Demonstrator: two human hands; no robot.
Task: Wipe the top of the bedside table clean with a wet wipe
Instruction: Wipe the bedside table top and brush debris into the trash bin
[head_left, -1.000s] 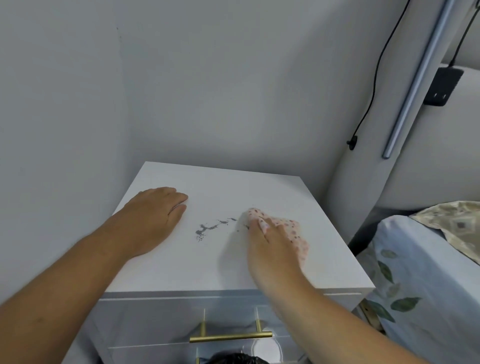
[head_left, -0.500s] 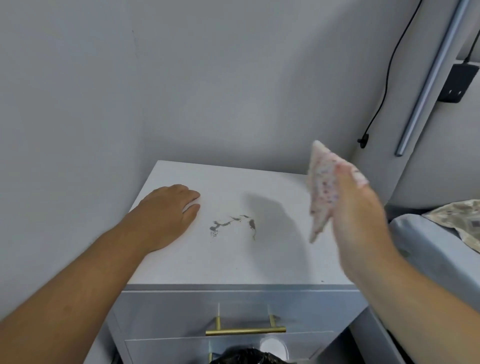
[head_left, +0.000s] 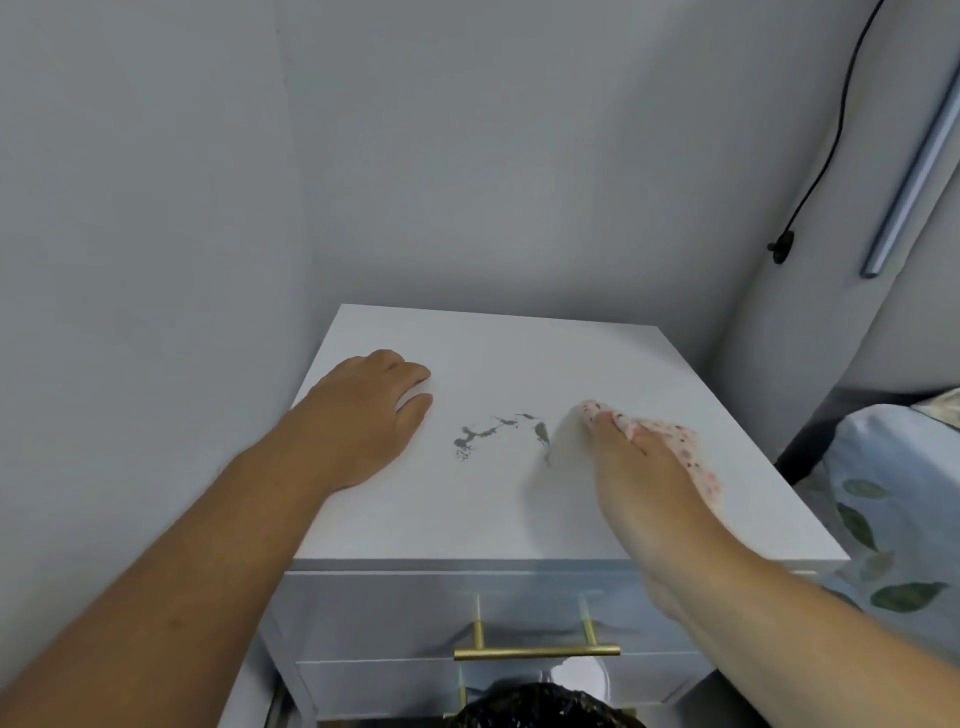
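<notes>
The white bedside table top (head_left: 519, 358) carries a grey smear (head_left: 498, 431) near its middle. My right hand (head_left: 639, 478) presses a pink-spotted wet wipe (head_left: 685, 452) flat on the top, just right of the smear. The wipe shows at my fingertips and along the hand's right side; the rest is under my palm. My left hand (head_left: 369, 415) lies flat, palm down, on the left part of the top, left of the smear, with nothing in it.
Grey walls close in behind and left of the table. A drawer front with a brass handle (head_left: 537, 649) faces me below the top. A bed with leaf-print bedding (head_left: 883, 519) stands to the right. A black cable (head_left: 826, 156) hangs on the right wall.
Half a second ago my right hand held the wipe lifted above the table's right side; it has come back down onto the top beside the smear. My left hand has stayed put.
</notes>
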